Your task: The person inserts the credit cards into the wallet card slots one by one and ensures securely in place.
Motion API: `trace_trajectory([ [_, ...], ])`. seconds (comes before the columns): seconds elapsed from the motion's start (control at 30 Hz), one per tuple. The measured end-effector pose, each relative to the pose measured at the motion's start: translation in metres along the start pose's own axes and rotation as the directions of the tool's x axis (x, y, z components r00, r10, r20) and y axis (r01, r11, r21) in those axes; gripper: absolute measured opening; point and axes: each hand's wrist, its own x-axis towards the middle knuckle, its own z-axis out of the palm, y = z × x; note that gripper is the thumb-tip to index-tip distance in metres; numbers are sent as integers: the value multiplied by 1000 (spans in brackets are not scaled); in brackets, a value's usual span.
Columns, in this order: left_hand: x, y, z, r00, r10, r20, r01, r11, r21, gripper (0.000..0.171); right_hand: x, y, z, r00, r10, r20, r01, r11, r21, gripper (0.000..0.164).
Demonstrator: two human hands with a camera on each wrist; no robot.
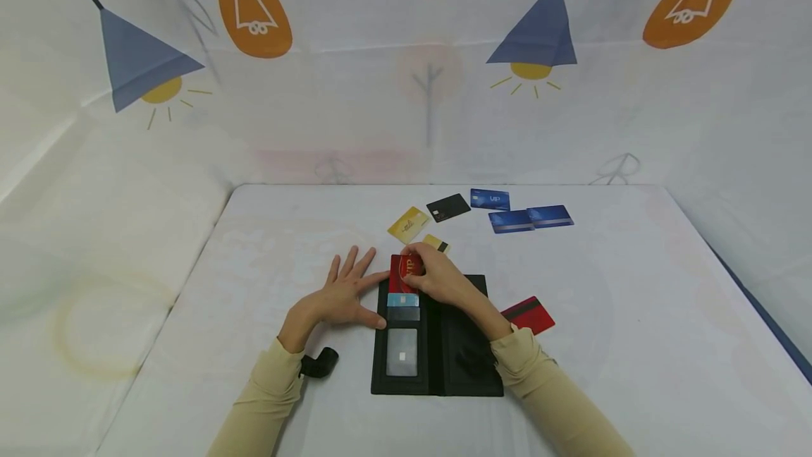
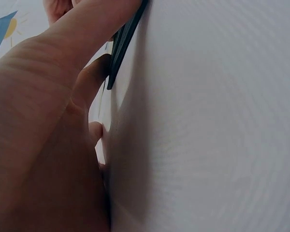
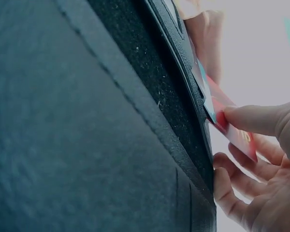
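Note:
A black card wallet [image 1: 435, 376] lies opened flat on the white table. Thumb and fingers of my right hand [image 1: 442, 278] pinch a red card [image 1: 398, 272] at the upper part of the wallet's left side. In the right wrist view, that red card [image 3: 236, 134] slants up from the slots, with the thumb on its face. Just below it, a light blue card [image 1: 402, 300] shows in a slot, above a clear window [image 1: 402, 351]. My left hand [image 1: 342, 298] spreads its fingers, thumb on the wallet's left edge and index finger near the top corner.
Right of the wallet lies another red card [image 1: 529, 314], partly behind my right forearm. Beyond the wallet are a gold card [image 1: 409, 224], a second gold card [image 1: 436, 242] partly covered by my right hand, a black card [image 1: 448, 207] and several blue cards [image 1: 490, 199].

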Motion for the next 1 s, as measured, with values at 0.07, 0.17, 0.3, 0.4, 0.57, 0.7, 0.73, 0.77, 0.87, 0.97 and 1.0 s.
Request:
trace_trajectory([
  [0.07, 0, -1, 0, 1000, 8, -3, -8, 1000, 0, 94, -1, 0, -1, 1000, -15, 7, 15, 999, -44, 44],
  [0.17, 1, -1, -1, 1000, 10, -3, -10, 1000, 4, 94, -2, 0, -1, 999, -38, 14, 40, 992, -117, 49],
  [0.3, 1, -1, -2, 1000, 5, 1, -5, 1000, 9, 94, -3, 0, -2, 997, -62, 35, 68, 979, -190, 54],
  [0.4, 0, 0, -2, 1000, 7, 0, -7, 1000, 6, 93, -4, -1, -2, 996, -68, 58, 79, 973, -218, 55],
  [0.57, 0, 1, -2, 1000, 7, -2, -7, 1000, 8, 92, -9, -1, 0, 992, -93, 89, 112, 963, -243, 47],
  [0.7, -1, 0, -2, 1000, 9, -9, -9, 1000, 13, 90, -14, -3, 1, 985, -127, 120, 155, 952, -265, 40],
  [0.73, -1, 0, -2, 1000, 11, -10, -11, 1000, 13, 90, -15, -2, 2, 983, -135, 124, 164, 949, -270, 39],
  [0.77, -1, 1, -2, 1000, 13, -12, -13, 1000, 12, 90, -16, -2, 2, 982, -142, 126, 172, 947, -272, 39],
  [0.87, -1, 1, -2, 1000, 18, -12, -18, 1000, 14, 89, -18, -2, 1, 980, -151, 133, 182, 947, -263, 38],
  [0.97, -2, 2, -2, 1000, 21, -10, -20, 1000, 14, 89, -20, -5, 0, 976, -156, 154, 191, 950, -249, 39],
  [1.0, -2, 2, -2, 1000, 22, -10, -22, 1000, 15, 89, -21, -6, 0, 974, -159, 163, 196, 949, -247, 39],
])
